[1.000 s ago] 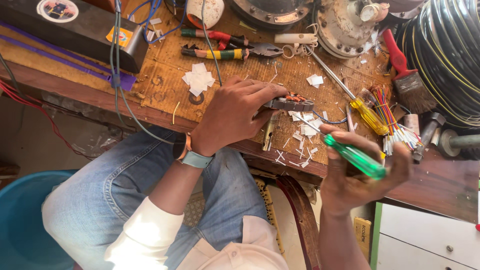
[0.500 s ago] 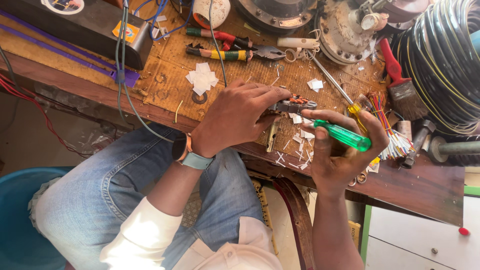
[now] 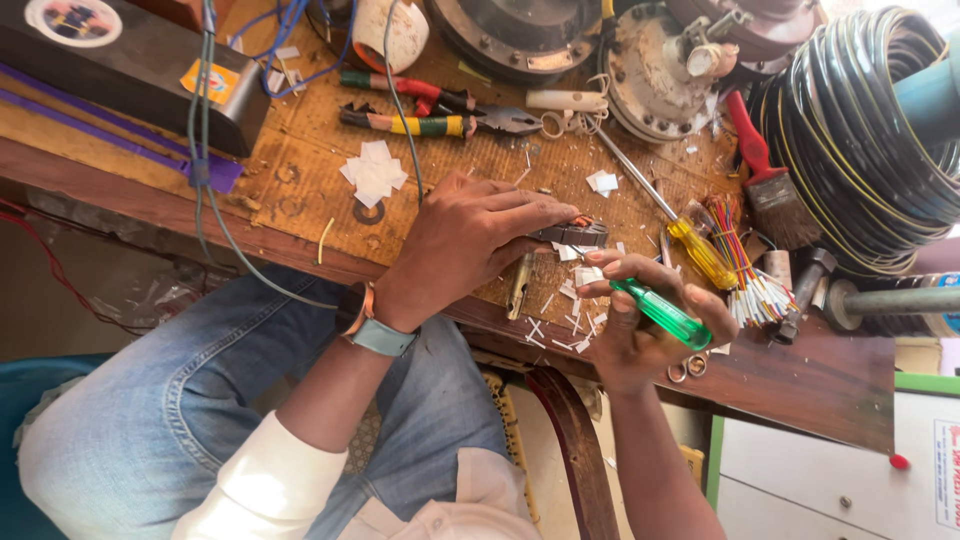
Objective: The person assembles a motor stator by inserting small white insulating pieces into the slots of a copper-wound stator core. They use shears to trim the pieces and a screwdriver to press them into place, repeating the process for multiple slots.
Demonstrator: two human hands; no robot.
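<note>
Head view: right hand (image 3: 655,335) grips green screwdriver (image 3: 660,313) over bench edge (image 3: 800,375).

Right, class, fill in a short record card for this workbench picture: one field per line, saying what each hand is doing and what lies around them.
Left hand: pressed on a small dark metal part, fingertips on it
Right hand: gripping a green-handled screwdriver
Wrist: grey-strapped watch on the left arm
Beside the hands: yellow-handled screwdriver, bundle of coloured wires, white paper scraps
Further back: pliers, red-handled brush
Far right: coil of black cable
Surface: worn wooden bench
</note>
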